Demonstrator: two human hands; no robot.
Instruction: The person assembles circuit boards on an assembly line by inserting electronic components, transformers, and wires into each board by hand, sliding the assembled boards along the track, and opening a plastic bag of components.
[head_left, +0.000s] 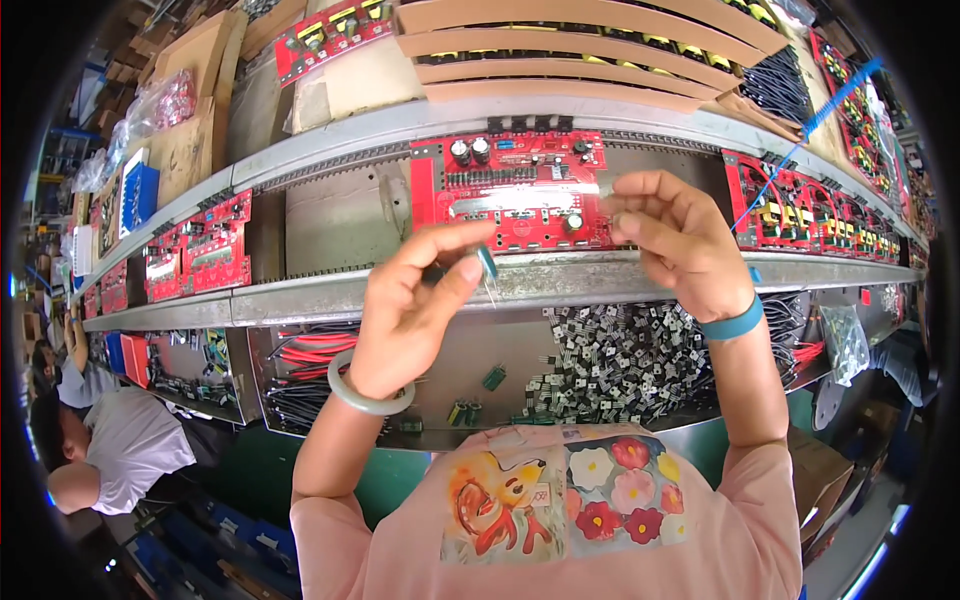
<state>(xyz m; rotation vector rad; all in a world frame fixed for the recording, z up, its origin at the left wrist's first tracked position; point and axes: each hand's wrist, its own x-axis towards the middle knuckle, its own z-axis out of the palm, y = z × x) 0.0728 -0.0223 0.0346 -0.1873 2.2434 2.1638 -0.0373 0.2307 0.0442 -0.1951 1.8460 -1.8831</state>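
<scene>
Apparently a capacitor (488,262) is being prepped, pinched by the left hand (405,305) near the circuit board's (520,228) front edge, right hand (690,245) half-open, leads (491,293) needing to be aligned.

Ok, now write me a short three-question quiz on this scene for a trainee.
1. Which hand holds the dark green cylindrical component?
2. True or false: the teal wristband is on the right arm.
3. Where are the black-and-silver parts heaped? (a) on the circuit board; (b) in the metal tray below the rail; (c) in a cardboard box.

Key: 1. The left hand. 2. True. 3. b.
</scene>
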